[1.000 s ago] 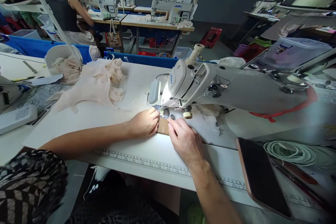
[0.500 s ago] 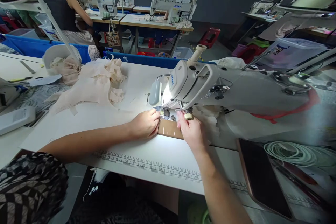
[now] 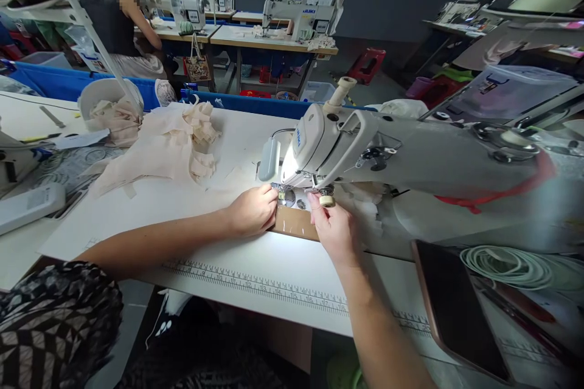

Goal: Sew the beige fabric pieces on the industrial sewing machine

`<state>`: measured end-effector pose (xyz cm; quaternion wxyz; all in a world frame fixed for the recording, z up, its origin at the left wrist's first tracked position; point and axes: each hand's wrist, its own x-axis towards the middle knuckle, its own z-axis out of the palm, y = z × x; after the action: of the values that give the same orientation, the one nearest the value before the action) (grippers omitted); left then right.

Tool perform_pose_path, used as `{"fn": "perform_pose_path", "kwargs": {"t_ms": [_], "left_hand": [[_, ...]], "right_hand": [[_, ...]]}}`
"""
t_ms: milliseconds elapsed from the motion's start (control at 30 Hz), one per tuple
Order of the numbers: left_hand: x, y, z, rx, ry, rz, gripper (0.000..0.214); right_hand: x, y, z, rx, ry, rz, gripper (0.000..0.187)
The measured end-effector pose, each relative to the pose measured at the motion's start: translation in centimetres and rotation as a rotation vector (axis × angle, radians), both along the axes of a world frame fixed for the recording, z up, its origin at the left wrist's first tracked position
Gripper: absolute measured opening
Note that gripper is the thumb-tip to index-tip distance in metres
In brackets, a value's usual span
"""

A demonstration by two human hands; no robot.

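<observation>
- The left hand (image 3: 253, 211), fingers curled, presses the brown piece (image 3: 295, 224) flat on the desk (image 3: 255, 267) beside the sewing machine (image 3: 319, 146) needle.
- The right hand (image 3: 335, 231) has its fingertips nearly closed at the cream knob (image 3: 326, 200); I cannot tell if it grips.

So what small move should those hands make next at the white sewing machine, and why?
Probably the right hand should leave the small cream knob and move onto the flat brown piece, since only the left hand steadies it at the needle of the white sewing machine.

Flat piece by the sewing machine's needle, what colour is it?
Tan brown, plain with no pattern; the flat piece shows best in the head view.
</observation>
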<state>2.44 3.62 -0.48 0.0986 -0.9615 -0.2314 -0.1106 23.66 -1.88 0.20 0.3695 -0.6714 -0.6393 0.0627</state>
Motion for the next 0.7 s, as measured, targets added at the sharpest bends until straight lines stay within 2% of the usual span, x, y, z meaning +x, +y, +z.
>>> {"fn": "perform_pose_path", "kwargs": {"t_ms": [200, 333, 400, 467, 533, 633, 700], "left_hand": [[0.0, 0.5, 1.0, -0.070, -0.060, 0.072, 0.022], [-0.8, 0.8, 2.3, -0.129, -0.150, 0.299, 0.008], [-1.5, 1.1, 3.0, -0.192, -0.146, 0.377, 0.012], [-2.1, 1.3, 3.8, -0.320, -0.151, 0.417, 0.017], [-2.7, 1.1, 4.6, -0.516, -0.218, 0.432, 0.020], [-3.5, 0.2, 5.6, -0.869, -0.414, 0.374, 0.021], [-4.0, -0.8, 5.9, -1.039, -0.522, 0.323, 0.020]], "right_hand": [[0.0, -0.6, -0.6, 0.020, 0.023, 0.041, 0.064], [-0.7, -1.0, -0.3, 0.018, -0.057, 0.109, 0.047], [-1.3, -1.2, 0.0, -0.012, -0.086, 0.176, 0.039], [-2.1, -1.5, 0.4, -0.060, -0.086, 0.240, 0.034], [-3.0, -1.7, 0.8, -0.115, -0.082, 0.268, 0.029], [-4.5, -2.1, 1.3, -0.164, -0.088, 0.260, 0.027], [-5.2, -2.2, 1.5, -0.180, -0.075, 0.266, 0.032]]}}
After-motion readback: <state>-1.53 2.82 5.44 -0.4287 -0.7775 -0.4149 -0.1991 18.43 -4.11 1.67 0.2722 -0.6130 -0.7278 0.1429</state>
